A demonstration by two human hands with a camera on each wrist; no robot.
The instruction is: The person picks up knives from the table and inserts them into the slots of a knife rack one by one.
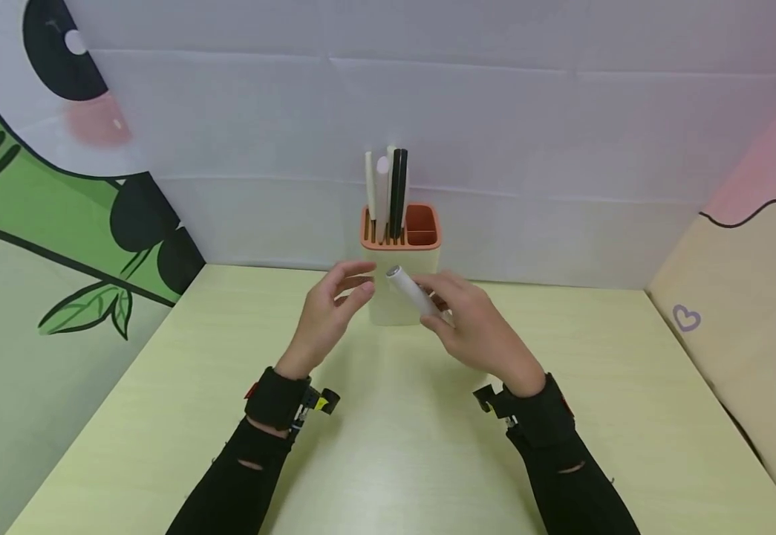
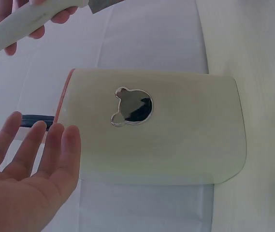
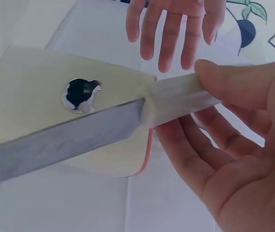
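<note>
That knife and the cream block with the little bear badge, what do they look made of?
The knife in the right hand has a dull grey blade with a brushed sheen, probably steel; its white handle looks like matte plastic. The block looks like smooth cream plastic with an orange rim; its badge reflects like polished metal or chrome.

Pale yellow-green table amid white cloth backdrop and cartoon-printed side panels.
</note>
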